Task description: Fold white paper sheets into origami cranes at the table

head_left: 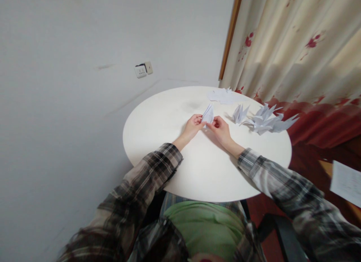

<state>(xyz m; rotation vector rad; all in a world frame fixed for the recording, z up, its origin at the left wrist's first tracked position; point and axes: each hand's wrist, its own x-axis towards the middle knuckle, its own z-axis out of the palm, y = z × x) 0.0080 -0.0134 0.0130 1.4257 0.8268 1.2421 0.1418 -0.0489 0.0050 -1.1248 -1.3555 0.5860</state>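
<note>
A small folded piece of white paper (pixel 208 114) stands pointed upward over the round white table (pixel 169 141). My left hand (pixel 194 124) pinches its left side and my right hand (pixel 220 127) pinches its lower right edge. Both hands hover close together near the table's middle, with plaid sleeves reaching back toward me.
To the right lie a single folded paper figure (pixel 240 114) and a heap of several more (pixel 267 120). Flat white paper sheets (pixel 224 96) lie at the far edge. A cream and red curtain (pixel 296 59) hangs behind. A wall socket (pixel 143 70) sits on the wall at left.
</note>
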